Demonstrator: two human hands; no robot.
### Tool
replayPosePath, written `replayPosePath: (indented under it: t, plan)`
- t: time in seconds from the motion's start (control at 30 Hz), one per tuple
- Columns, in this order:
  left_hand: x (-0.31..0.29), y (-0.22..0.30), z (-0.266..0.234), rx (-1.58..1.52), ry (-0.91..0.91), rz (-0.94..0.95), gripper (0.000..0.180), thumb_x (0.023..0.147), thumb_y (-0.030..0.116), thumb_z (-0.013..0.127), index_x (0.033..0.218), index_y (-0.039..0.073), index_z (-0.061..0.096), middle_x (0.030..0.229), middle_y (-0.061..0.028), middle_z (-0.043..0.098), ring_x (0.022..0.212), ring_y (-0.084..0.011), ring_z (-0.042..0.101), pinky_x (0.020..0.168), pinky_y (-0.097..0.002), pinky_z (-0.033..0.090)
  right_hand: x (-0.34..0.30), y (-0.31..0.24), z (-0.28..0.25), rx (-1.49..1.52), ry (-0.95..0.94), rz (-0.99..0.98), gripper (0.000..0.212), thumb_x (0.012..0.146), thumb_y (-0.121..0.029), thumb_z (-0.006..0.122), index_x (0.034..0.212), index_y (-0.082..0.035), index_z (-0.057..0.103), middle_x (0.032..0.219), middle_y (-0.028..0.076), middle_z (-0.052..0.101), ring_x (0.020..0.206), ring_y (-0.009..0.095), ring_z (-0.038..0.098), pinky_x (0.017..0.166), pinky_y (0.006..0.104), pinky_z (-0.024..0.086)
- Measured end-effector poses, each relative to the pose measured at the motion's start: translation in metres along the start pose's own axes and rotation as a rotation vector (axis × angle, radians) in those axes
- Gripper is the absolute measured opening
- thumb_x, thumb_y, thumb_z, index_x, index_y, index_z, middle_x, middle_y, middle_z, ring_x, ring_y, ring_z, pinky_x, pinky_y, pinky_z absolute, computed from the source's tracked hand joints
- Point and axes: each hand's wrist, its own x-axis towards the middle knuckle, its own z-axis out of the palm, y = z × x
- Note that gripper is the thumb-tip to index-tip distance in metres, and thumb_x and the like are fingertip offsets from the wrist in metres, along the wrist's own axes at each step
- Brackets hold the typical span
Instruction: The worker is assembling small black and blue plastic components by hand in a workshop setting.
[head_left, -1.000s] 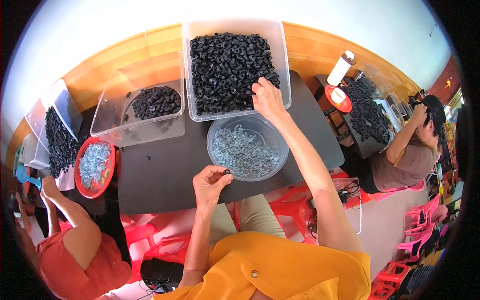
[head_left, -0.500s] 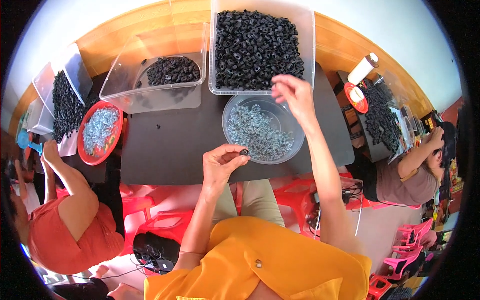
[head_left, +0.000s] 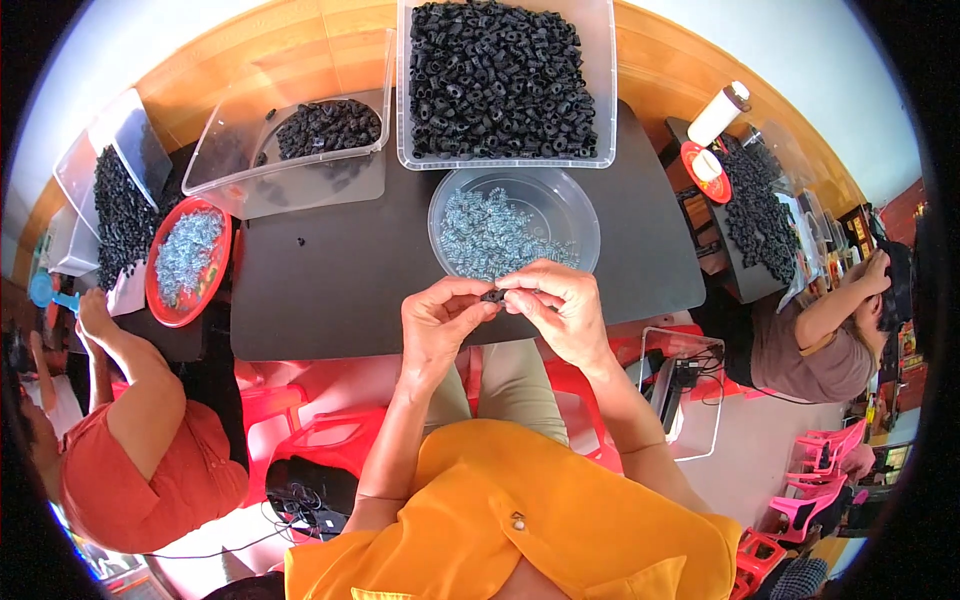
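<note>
My left hand pinches a small black plastic part between thumb and fingers, just over the table's front edge. The fingertips of my right hand are closed on the same spot from the other side. Whether they hold a second piece is hidden by the fingers. Right behind my hands stands a round clear bowl with many small bluish metal springs. Beyond it, a large clear bin is heaped with small hollow black plastic parts.
A tilted clear tub holds more black parts at the back left of the dark table. A red basin of springs lies further left, near a person in red. Another person sits at the right beside a white bottle.
My right hand has come back from the front edge of the large bin, down and left, to meet my left hand. The left hand keeps its pinch on the black part.
</note>
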Motion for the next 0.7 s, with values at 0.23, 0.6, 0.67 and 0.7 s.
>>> replayPosePath:
  t: [0.23, 0.6, 0.67, 0.7]
  plan:
    - [-0.0038, -0.0001, 0.003, 0.074, -0.013, 0.035, 0.021, 0.075, -0.014, 0.06, 0.093, -0.004, 0.061, 0.091, -0.0068, 0.059, 0.084, -0.0144, 0.061, 0.075, -0.0236, 0.052, -0.0027, -0.0049, 0.0014, -0.297, 0.001, -0.11, 0.014, 0.08, 0.006, 0.058, 0.092, 0.003, 0.062, 0.083, 0.01, 0.059, 0.075, 0.015, 0.061, 0.067, 0.0246, 0.053]
    - [-0.0052, 0.0033, 0.0011, 0.043, -0.051, -0.043, 0.019, 0.077, -0.012, 0.059, 0.094, -0.004, 0.061, 0.089, -0.0069, 0.059, 0.081, -0.0135, 0.061, 0.074, -0.0233, 0.052, 0.0005, -0.0049, -0.0068, -0.075, -0.139, 0.052, 0.013, 0.083, 0.006, 0.053, 0.095, 0.003, 0.057, 0.089, 0.009, 0.055, 0.074, 0.013, 0.059, 0.065, 0.024, 0.052]
    - [-0.0053, 0.0028, 0.0014, 0.022, -0.051, -0.032, 0.018, 0.077, -0.012, 0.058, 0.094, -0.004, 0.06, 0.089, -0.007, 0.059, 0.081, -0.0134, 0.061, 0.074, -0.0233, 0.052, -0.0001, -0.0051, -0.0027, -0.157, -0.093, -0.02, 0.011, 0.081, 0.005, 0.055, 0.092, 0.002, 0.057, 0.085, 0.009, 0.056, 0.072, 0.017, 0.06, 0.062, 0.0259, 0.051]
    - [-0.005, 0.0019, 0.0017, 0.028, -0.041, -0.033, 0.019, 0.077, -0.012, 0.058, 0.094, -0.004, 0.06, 0.089, -0.0068, 0.059, 0.081, -0.0132, 0.061, 0.074, -0.0233, 0.052, -0.0005, -0.0051, -0.0003, -0.24, -0.044, -0.093, 0.01, 0.079, 0.004, 0.058, 0.089, 0.001, 0.057, 0.081, 0.01, 0.058, 0.071, 0.021, 0.061, 0.06, 0.0278, 0.051]
